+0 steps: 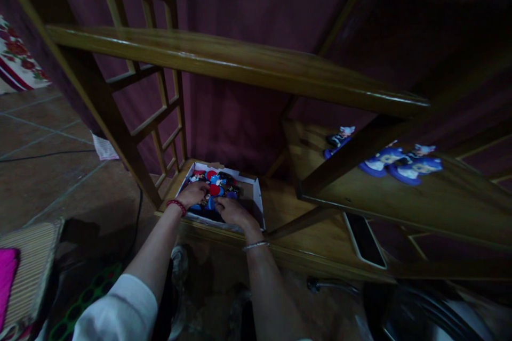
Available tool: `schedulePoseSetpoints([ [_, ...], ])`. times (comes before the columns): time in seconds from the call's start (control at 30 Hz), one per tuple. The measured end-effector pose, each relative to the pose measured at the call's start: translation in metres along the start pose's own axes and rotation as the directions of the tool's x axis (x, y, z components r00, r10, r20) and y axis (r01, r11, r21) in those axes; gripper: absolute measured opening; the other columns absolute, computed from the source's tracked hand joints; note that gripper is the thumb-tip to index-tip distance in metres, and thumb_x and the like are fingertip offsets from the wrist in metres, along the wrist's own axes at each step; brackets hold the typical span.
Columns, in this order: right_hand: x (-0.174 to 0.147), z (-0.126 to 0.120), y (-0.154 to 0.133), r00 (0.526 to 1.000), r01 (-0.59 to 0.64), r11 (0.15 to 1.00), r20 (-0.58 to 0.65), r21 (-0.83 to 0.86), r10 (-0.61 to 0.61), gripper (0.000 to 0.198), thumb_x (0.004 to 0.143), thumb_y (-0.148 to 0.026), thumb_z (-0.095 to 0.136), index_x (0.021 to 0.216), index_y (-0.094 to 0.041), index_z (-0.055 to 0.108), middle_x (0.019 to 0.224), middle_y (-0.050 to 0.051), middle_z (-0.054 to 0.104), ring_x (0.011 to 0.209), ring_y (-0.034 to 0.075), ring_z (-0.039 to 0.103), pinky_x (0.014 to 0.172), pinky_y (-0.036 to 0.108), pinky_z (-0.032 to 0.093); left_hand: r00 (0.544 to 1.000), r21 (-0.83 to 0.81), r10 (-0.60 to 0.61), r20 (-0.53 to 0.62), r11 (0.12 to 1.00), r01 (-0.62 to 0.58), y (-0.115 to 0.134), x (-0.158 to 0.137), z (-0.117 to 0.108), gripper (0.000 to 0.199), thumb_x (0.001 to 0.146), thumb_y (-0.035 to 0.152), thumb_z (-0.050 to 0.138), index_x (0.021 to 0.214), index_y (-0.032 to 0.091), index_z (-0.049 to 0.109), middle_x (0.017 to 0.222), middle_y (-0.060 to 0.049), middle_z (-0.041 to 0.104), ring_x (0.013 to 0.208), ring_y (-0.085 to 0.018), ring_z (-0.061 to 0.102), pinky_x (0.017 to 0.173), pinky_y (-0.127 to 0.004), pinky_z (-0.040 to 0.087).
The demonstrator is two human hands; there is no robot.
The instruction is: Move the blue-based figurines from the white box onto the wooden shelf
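A shallow white cardboard box (258, 200) holds several small toy figures (216, 178) in red, blue and black, crowded toward its left side. Both my hands are inside it. My left hand (194, 194), with a red bead bracelet, has its fingers curled down on a figure at the left. Close beside it, my right hand (232, 209), with a silvery bracelet, pinches at a blue-based figure near the middle. The fingertips are partly hidden among the figures, and the dim light blurs the details.
The box rests on a low wooden shelf (280, 197). A wooden crossbar (240, 64) spans above, with lattice (156, 117) at left. More figures (416, 164) stand on the raised right shelf. Below them lies a phone (364, 240). A woven-topped stool (28, 261) is at lower left.
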State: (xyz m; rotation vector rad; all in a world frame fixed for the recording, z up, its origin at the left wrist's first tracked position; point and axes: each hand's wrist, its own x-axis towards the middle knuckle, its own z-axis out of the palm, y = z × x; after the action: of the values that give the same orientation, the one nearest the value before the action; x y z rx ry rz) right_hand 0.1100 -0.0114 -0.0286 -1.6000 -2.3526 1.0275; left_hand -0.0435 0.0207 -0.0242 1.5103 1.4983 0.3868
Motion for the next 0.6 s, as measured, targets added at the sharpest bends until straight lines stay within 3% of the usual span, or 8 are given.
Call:
schedulePoseSetpoints([
  [0.2, 0.0003, 0.0004, 0.0035, 1.0, 0.009, 0.999, -0.019, 0.052, -0.008, 0.032, 0.081, -0.021, 0.039, 0.109, -0.018, 0.054, 0.112, 0.007, 0.058, 0.101, 0.016, 0.053, 0.084, 0.023, 0.038, 0.995, 0.094, 0.07, -0.066, 0.994, -0.063, -0.0042, 0.0012, 0.0015, 0.028, 0.073, 0.01, 0.04, 0.088, 0.015, 0.063, 0.08, -0.004, 0.065, 0.067, -0.01, 0.057, 0.058, -0.016, 0.044],
  [0.43, -0.0005, -0.0024, 0.0006, 0.999, -0.024, 0.999, -0.02, 0.034, 0.025, 0.032, 0.081, -0.021, 0.038, 0.109, -0.017, 0.053, 0.107, 0.009, 0.06, 0.096, 0.016, 0.056, 0.082, 0.024, 0.039, 1.0, -0.126, -0.011, -0.001, 0.992, 0.011, -0.0022, 0.0021, 0.0055, 0.026, 0.078, 0.015, 0.038, 0.097, 0.011, 0.056, 0.087, -0.006, 0.062, 0.067, -0.009, 0.058, 0.055, -0.016, 0.047],
  [0.6, -0.0038, -0.0082, 0.0, 0.998, -0.052, 0.999, -0.038, 0.014, 0.052, 0.039, 0.079, -0.02, 0.042, 0.117, -0.018, 0.048, 0.11, 0.008, 0.059, 0.101, 0.016, 0.053, 0.084, 0.024, 0.038, 1.0, -0.154, -0.027, 0.015, 0.988, 0.029, -0.0027, 0.0021, 0.0026, 0.027, 0.078, 0.014, 0.039, 0.099, 0.012, 0.055, 0.082, -0.005, 0.062, 0.062, -0.008, 0.057, 0.054, -0.016, 0.047],
])
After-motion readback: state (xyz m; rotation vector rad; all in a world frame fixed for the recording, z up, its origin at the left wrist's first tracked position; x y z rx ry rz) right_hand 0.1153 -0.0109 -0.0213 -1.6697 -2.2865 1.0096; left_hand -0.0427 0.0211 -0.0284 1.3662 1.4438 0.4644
